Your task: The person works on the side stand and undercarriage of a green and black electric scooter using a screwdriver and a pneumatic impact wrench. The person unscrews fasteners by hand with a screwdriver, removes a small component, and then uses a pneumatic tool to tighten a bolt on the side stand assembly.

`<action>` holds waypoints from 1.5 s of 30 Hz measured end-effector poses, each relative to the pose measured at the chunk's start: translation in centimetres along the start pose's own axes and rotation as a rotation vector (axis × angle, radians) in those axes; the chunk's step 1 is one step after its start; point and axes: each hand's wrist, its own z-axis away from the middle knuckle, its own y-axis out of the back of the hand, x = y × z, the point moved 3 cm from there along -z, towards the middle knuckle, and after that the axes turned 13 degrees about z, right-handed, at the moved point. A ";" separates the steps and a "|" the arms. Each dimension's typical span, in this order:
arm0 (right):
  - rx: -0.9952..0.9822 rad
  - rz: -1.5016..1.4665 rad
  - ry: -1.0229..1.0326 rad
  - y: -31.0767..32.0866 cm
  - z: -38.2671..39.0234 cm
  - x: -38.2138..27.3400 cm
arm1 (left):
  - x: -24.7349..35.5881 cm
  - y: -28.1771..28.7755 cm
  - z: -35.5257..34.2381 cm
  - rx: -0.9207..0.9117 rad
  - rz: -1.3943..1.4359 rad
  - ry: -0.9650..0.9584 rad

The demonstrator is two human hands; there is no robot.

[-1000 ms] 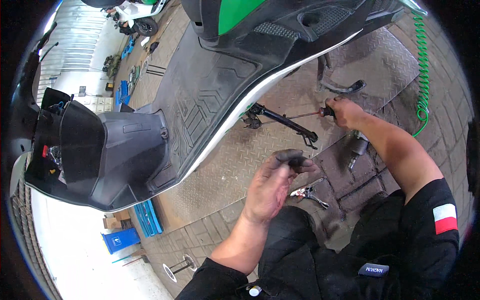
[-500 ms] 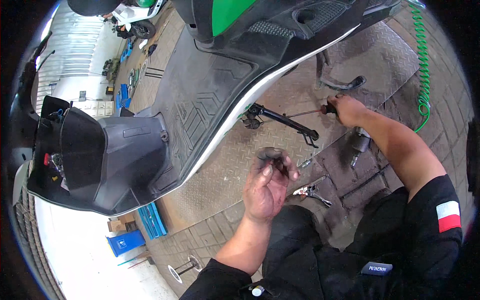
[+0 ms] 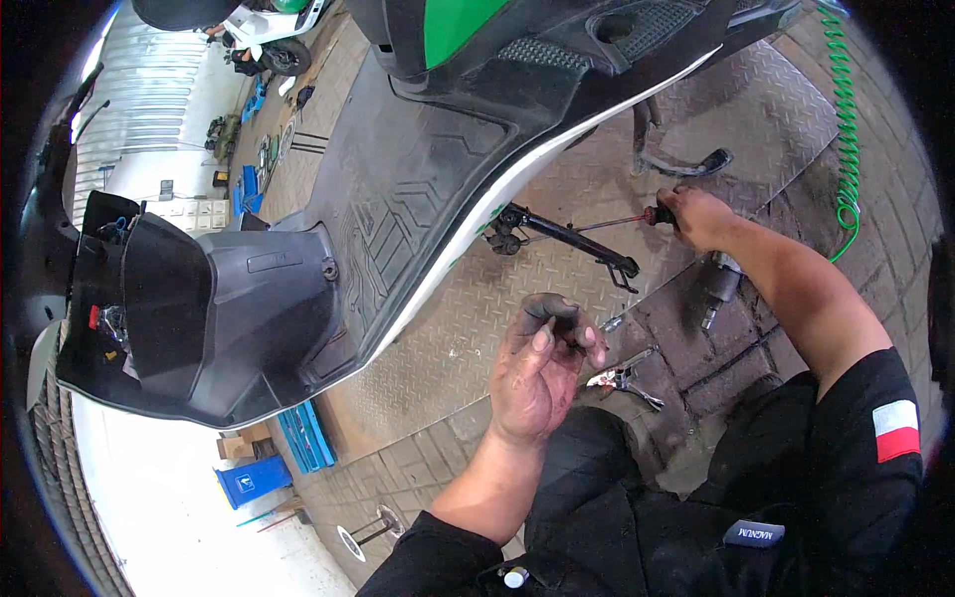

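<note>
My right hand point(image 3: 693, 214) is closed round the red-and-black handle of a long screwdriver point(image 3: 617, 222). The thin shaft runs left to the pivot of the black side stand point(image 3: 577, 242), under the scooter's point(image 3: 398, 189) white lower edge. Whether the tip touches the pivot is too small to tell. My left hand point(image 3: 537, 383), smeared with black grime, is raised in front of me, palm turned up. Its fingers curl loosely with the thumb apart, and nothing shows in them. Locking pliers point(image 3: 627, 382) lie on the floor beside it, near a small metal fitting point(image 3: 612, 323).
A grey air tool point(image 3: 724, 284) lies below my right forearm. Behind it, a black pedal-like lever point(image 3: 696, 164) juts from the scooter over a tread-plate sheet point(image 3: 448, 368). A green coiled hose point(image 3: 846, 149) hangs at right. Blue bins point(image 3: 254, 481) stand by the left wall.
Both hands have shifted very slightly to the right in the picture, along with the whole scene. The screwdriver stays in my right hand, pointed at the stand's pivot.
</note>
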 end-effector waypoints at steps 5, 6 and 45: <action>0.020 -0.030 0.031 0.1 0.3 0.0 | -0.3 0.0 -0.1 0.026 0.019 0.024; 0.032 -0.021 0.017 -0.2 0.3 0.2 | -0.5 0.0 -0.1 0.024 0.024 0.027; -0.068 0.346 -0.047 4.6 0.8 -2.9 | -2.9 20.6 -6.7 0.575 -0.798 -0.003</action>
